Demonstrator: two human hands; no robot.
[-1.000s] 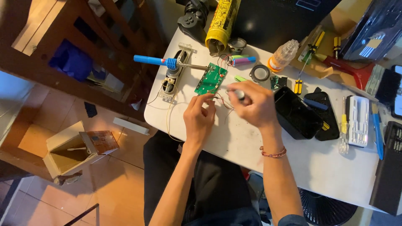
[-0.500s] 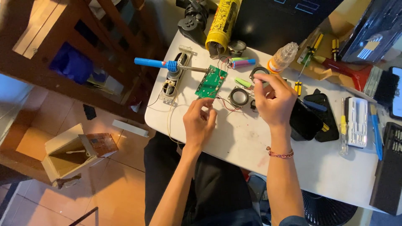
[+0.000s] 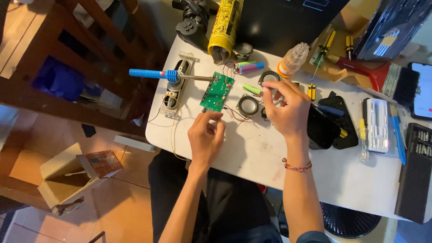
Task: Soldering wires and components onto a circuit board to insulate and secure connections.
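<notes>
Hands at green circuit board (image 3: 217,92) on white table (image 3: 279,157).
Left hand (image 3: 206,137), fingers curled, pinches the wires at the board's near edge. Right hand (image 3: 288,108), to the right, pinches a small green part (image 3: 253,89) beside the round speaker (image 3: 248,105).

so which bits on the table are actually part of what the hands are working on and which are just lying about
In use:
- green circuit board, left hand at its lower edge
- round speaker
- thin wires
- right hand

Lying about:
- blue-handled soldering iron
- yellow can
- yellow screwdrivers
- small bottle
</notes>
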